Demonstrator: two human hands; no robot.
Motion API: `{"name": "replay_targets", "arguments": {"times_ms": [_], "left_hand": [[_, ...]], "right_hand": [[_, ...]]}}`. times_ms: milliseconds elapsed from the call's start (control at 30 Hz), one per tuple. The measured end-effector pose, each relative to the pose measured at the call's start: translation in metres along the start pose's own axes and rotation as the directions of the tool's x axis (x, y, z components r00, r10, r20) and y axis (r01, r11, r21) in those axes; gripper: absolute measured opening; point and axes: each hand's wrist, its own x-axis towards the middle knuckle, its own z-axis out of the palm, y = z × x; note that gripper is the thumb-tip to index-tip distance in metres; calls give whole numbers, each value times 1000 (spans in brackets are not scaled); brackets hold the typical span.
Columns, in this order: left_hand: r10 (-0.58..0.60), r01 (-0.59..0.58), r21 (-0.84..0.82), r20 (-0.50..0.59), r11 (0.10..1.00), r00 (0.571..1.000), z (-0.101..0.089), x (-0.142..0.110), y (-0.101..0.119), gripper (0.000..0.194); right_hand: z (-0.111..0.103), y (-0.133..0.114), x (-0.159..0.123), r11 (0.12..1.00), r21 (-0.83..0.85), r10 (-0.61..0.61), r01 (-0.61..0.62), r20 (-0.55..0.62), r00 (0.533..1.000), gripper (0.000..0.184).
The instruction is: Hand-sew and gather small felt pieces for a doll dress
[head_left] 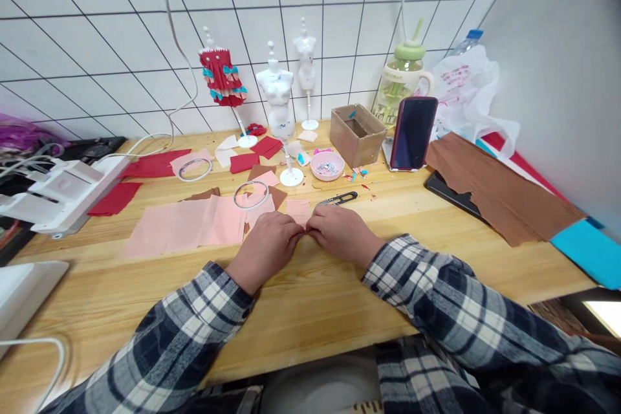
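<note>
My left hand (273,242) and my right hand (343,233) meet at the middle of the table, fingertips pinched close together. Between them they grip the near edge of a small pleated pink paper piece (297,208), which looks thin like crepe paper. Just beyond my right hand lies a pair of black thread snips (340,198). A wider pink strip (184,226) stretches out to the left of my left hand. One silver ring (251,195) rests on pink and brown scraps beyond that hand.
Behind stand a bare white mannequin (275,84), a second one (305,55), and one in a red ruffled dress (222,77). Nearby are a pink bowl of beads (326,166), a cardboard box (361,142), a propped phone (414,132), a green-lidded bottle (400,81) and brown sheets (499,184).
</note>
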Motion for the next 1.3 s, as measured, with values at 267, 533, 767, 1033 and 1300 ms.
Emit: {"name": "replay_targets", "arguments": {"times_ms": [267, 533, 767, 1033, 1300], "left_hand": [[7, -7, -16, 3, 1000, 1000, -1, 0, -1, 24], [-13, 13, 1, 25, 1000, 1000, -3, 1, 1, 26], [22, -22, 11, -21, 1000, 1000, -2, 0, -1, 23], [-17, 16, -26, -12, 1000, 1000, -1, 1, 1, 24], [21, -22, -25, -26, 999, 999, -1, 0, -1, 21]], "right_hand": [[-1, 0, -2, 1000, 15, 4, -4, -3, 1000, 27], [-1, 0, -1, 999, 25, 35, -35, -6, 999, 24], [0, 0, -2, 999, 30, 27, -26, -16, 1000, 26], [0, 1, -1, 997, 50, 57, -55, -34, 998, 22], [-3, 0, -1, 993, 77, 84, -84, 4, 996, 23]]}}
